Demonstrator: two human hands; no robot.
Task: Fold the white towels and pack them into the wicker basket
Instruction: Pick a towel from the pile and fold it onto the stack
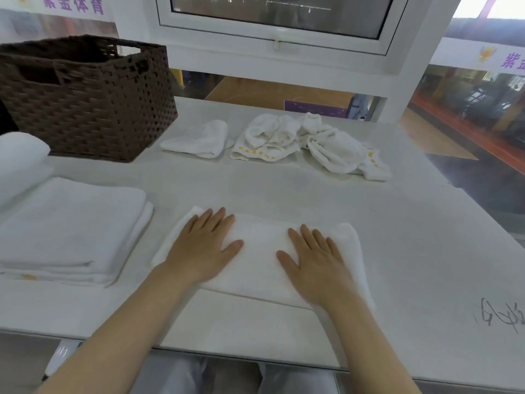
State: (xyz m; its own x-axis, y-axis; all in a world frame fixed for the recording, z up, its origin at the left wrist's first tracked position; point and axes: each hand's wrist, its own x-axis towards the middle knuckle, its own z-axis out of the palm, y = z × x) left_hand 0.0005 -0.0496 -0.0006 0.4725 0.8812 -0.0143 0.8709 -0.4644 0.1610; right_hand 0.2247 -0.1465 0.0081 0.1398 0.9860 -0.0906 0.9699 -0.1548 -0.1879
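Head view, left hand: I see my left hand (202, 247) lying flat, palm down, fingers straight and slightly spread, pressing on the left half of the folded towel (261, 257).
Head view, right hand: my right hand (315, 263) lies the same way, fingers straight and a little apart, flat on the right half of that towel; neither hand grips anything.
Folded towel: a white rectangle near the front edge of the table (412, 223), at about 6 o'clock from the table's middle, lying flat with its long side running left to right.
Towel stack (71, 231): folded white towels piled at 9 o'clock, just beside the one under my hands but not touching it.
Rolled white cloth (20, 157): at 10 o'clock, behind the stack and right beside the basket; it is cut off by the frame edge.
Wicker basket (93, 109): dark brown, upright at 11 o'clock on the table's far left; I cannot tell what lies inside.
Small towel (199, 140): loosely folded, at 12 o'clock, just right of the basket.
Crumpled towels (309, 143): a rumpled white heap with yellow marks at 1 o'clock, close beside the small towel.
Scribble (500, 314): dark pen marks on the table at 4 o'clock.
Window (275, 15): white-framed, beyond the table's far edge.
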